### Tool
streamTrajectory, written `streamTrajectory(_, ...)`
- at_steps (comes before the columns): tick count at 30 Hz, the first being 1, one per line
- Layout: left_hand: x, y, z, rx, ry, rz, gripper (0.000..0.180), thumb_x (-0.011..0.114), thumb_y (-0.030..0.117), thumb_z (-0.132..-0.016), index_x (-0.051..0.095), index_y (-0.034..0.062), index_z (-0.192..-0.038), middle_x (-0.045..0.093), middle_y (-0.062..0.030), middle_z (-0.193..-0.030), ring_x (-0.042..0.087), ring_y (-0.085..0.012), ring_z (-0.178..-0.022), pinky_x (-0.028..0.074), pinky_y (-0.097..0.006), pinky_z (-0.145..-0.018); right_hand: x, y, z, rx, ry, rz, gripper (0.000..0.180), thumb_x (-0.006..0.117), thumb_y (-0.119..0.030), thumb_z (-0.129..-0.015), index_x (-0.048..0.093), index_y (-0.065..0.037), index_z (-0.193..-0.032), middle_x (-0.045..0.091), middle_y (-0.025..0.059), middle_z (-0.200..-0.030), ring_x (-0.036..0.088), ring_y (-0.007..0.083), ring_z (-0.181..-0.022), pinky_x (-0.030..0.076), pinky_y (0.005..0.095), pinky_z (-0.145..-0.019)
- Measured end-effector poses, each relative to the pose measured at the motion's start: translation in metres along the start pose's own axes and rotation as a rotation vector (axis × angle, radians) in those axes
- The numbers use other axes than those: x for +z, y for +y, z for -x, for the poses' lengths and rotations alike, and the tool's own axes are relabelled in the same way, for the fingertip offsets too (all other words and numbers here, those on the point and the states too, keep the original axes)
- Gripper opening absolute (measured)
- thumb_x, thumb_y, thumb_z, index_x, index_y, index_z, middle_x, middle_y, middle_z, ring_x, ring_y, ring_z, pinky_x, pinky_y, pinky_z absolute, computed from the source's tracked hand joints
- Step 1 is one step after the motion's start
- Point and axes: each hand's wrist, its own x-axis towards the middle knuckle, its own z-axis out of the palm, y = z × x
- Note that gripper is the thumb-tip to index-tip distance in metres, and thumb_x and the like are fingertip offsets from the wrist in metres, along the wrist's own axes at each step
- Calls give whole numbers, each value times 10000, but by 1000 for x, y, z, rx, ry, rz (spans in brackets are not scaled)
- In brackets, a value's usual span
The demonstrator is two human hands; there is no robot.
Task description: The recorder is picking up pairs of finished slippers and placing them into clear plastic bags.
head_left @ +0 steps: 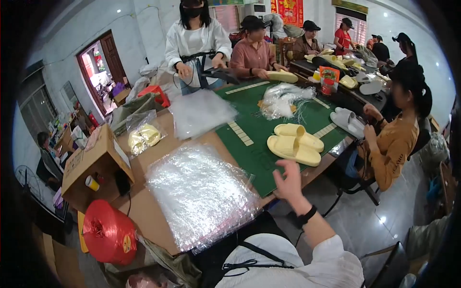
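Note:
My right hand (288,181), with a black band at the wrist, reaches over the near edge of the table. Its fingers are apart and hold nothing. Just beyond the fingertips, a pair of pale yellow slippers (294,149) rests on the green mat (249,165); I cannot tell whether the hand touches them. Left of the hand lies a wide stack of clear plastic bags (201,192). My left hand is out of view.
A bagged yellow pair (144,138), more clear bags (201,113), a bundle of white ties (285,101) and grey slippers (348,122) lie on the table. A cardboard box (98,165) and red twine roll (109,233) stand left. Co-workers sit and stand around.

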Motion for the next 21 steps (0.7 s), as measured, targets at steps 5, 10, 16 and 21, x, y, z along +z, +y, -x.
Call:
streamTrajectory(5, -129, 125, 31, 373, 132, 450, 352, 711, 341, -880, 687, 6, -987, 682, -204, -813, 660, -382, -748, 509, -451, -662, -19, 134, -74, -75, 138, 400, 516, 719, -113, -780, 537, -29, -1256, 572, 202, -1158, 511, 404, -1117, 425, 468, -999)
streamTrajectory(10, -142, 212, 0, 980, 167, 483, 481, 754, 357, -859, 628, 65, -1220, 508, -236, -1378, 560, -378, -1194, 481, -439, -982, -12, 182, -135, 183, -174, 452, 519, 688, -138, -773, 524, -17, -1251, 600, 259, -1172, 550, 453, -1115, 463, 494, -951)
streamTrajectory(16, -105, 269, -59, 1047, 331, 420, 620, 773, 372, -831, 551, 68, -1323, 427, -293, -1436, 406, -511, -1326, 389, -517, -1081, 7, 147, -148, 385, -242, 682, 490, 664, -99, -806, 503, -35, -1264, 636, 235, -1157, 558, 417, -1137, 474, 509, -950)
streamTrajectory(21, -52, 284, -92, 954, 295, 263, 604, 699, 468, -857, 541, 167, -1357, 433, -210, -1466, 393, -475, -1351, 336, -607, -1086, -6, 184, -145, 105, -272, 756, 232, 719, -132, -782, 638, -6, -959, 657, 232, -1016, 614, 418, -988, 508, 488, -859)
